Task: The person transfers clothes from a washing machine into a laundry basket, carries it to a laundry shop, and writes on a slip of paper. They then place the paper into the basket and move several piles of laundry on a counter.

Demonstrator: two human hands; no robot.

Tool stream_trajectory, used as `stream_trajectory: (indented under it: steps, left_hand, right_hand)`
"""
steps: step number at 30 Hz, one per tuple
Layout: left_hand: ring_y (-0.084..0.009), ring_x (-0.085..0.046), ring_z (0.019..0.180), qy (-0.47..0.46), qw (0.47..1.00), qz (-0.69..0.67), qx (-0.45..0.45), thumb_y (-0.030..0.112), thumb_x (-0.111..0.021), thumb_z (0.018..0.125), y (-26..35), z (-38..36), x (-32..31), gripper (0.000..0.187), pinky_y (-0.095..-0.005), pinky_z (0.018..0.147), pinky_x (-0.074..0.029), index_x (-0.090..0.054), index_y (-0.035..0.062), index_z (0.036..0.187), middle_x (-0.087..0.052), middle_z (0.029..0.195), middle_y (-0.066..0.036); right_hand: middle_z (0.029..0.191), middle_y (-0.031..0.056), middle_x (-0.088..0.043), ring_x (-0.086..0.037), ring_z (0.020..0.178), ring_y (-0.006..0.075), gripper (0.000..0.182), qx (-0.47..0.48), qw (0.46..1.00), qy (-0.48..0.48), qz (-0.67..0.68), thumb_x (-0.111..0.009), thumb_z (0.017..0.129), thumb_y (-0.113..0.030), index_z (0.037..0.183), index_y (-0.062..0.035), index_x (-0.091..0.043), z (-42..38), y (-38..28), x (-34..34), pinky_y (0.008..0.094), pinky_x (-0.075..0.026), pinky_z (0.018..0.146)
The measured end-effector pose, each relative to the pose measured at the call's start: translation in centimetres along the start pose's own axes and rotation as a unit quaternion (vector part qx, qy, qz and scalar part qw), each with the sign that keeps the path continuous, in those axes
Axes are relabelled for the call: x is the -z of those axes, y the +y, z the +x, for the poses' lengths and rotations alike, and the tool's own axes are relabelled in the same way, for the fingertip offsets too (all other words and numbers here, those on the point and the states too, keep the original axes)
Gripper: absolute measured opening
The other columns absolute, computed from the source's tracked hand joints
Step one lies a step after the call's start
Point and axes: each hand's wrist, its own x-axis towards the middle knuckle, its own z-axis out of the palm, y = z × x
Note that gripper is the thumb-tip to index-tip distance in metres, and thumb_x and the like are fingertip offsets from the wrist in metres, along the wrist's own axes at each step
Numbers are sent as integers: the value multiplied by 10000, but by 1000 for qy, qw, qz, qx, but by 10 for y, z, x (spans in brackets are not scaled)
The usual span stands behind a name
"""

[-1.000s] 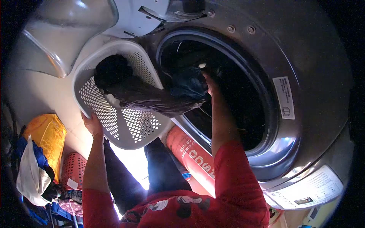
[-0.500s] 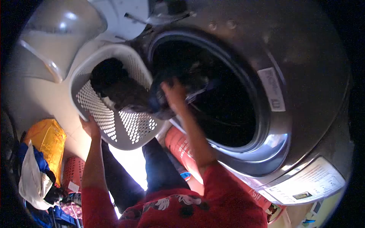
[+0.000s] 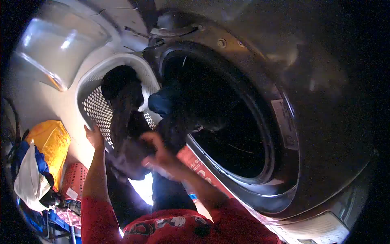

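A white laundry basket (image 3: 86, 110) with perforated walls is tilted beside the round opening of a front-loading machine (image 3: 280, 162). My left hand (image 3: 95, 137) grips the basket's rim on its near left side. Dark clothes (image 3: 122, 87) lie inside and hang over the near rim. My right hand (image 3: 160, 156), somewhat blurred, is closed on a dark garment (image 3: 129, 156) at that rim. More dark clothing, with a blue piece (image 3: 160, 102), stretches between the basket and the drum's mouth. The drum's inside is too dark to make out.
The machine's open door (image 3: 63, 49) is at the upper left. On the left are a yellow bag (image 3: 50, 142), a red perforated basket (image 3: 75, 181) and a white cloth (image 3: 30, 183). A red printed container (image 3: 197, 164) is below the opening.
My right hand has moved from the drum's mouth down and left to the basket's near rim, bringing dark clothing that now hangs over it. My left hand keeps its hold.
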Motion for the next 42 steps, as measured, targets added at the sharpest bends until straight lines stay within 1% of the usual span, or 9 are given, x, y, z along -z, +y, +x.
stream_trajectory:
  steps: [4, 6, 18, 27, 30, 33, 34, 38, 42]
  left_hand:
    - [-304, -512, 873, 2, 1000, -22, 2, 190, -487, 715, -5, -1, -2, 538, -323, 783, -382, -324, -140, 1107, -513, 956, -250]
    - [-295, -525, 842, 31, 999, 1, 13, 163, -481, 724, -26, 6, -11, 465, -325, 760, -391, -367, -94, 1094, -532, 934, -220]
    - [-309, -500, 882, 4, 996, -79, -34, 79, -463, 709, -28, 9, -12, 406, -335, 778, -388, -394, -32, 1093, -525, 933, -182]
    - [-333, -470, 900, 16, 996, -80, -39, 101, -454, 698, -40, 11, -18, 369, -363, 780, -373, -423, -21, 1045, -481, 996, -192]
    - [-325, -452, 955, 6, 998, -63, -7, 119, -476, 715, -17, 6, -10, 390, -349, 799, -366, -415, -6, 1080, -463, 1047, -191]
    - [-311, -473, 942, -8, 1000, -20, 4, 155, -482, 747, -34, 14, -13, 376, -353, 786, -379, -418, 8, 1087, -480, 1047, -180]
    - [-307, -475, 939, -6, 1000, -18, 5, 149, -479, 746, -35, 15, -13, 379, -352, 787, -378, -413, 8, 1092, -483, 1044, -178]
    - [-293, -483, 927, -8, 999, -38, 11, 126, -467, 743, -24, 10, -12, 392, -351, 791, -376, -396, 11, 1111, -494, 1030, -171]
    - [-279, -491, 915, -13, 998, -48, 28, 104, -456, 740, -5, 1, -2, 408, -349, 796, -374, -379, 13, 1130, -505, 1017, -163]
  right_hand:
    - [774, 44, -524, -495, 650, 188, 277, 25, 844, 534, -45, -553, 709, -189, 928, -27, -497, 25, -21, 121, 308, -402, 654]
    - [1003, 106, -483, -448, 903, 234, 478, 18, 782, 597, -178, -570, 711, -336, 1048, -18, -452, 19, 33, 205, 320, -354, 787]
    - [1089, 110, -466, -456, 966, 230, 365, 164, 799, 148, 559, -451, 782, -207, 1095, -22, -428, 87, 105, 239, 316, -341, 865]
    - [1010, 74, -494, -489, 889, 198, 372, -7, 865, 465, 191, -520, 741, -201, 1070, -57, -424, -33, 79, 71, 339, -424, 770]
    - [1016, 83, -468, -483, 887, 190, 471, -339, 833, 407, 159, -585, 712, -260, 1116, -131, -379, -41, -8, -28, 307, -434, 730]
    - [1007, 169, -505, -495, 905, 308, 545, -273, 941, 61, -190, -577, 703, -379, 1064, 8, -449, -65, -7, -69, 366, -373, 817]
    - [986, 195, -505, -502, 897, 324, 573, 4, 979, 94, -183, -561, 703, -417, 1044, 30, -448, -63, -8, -80, 381, -383, 803]
    - [989, 241, -478, -466, 944, 360, 627, -214, 950, -42, -224, -563, 661, -502, 959, 40, -465, -5, 38, -79, 410, -378, 803]
    - [888, 118, -543, -521, 821, 217, 361, -85, 966, 191, -153, -568, 718, -304, 956, -45, -486, -3, 18, 58, 315, -409, 705]
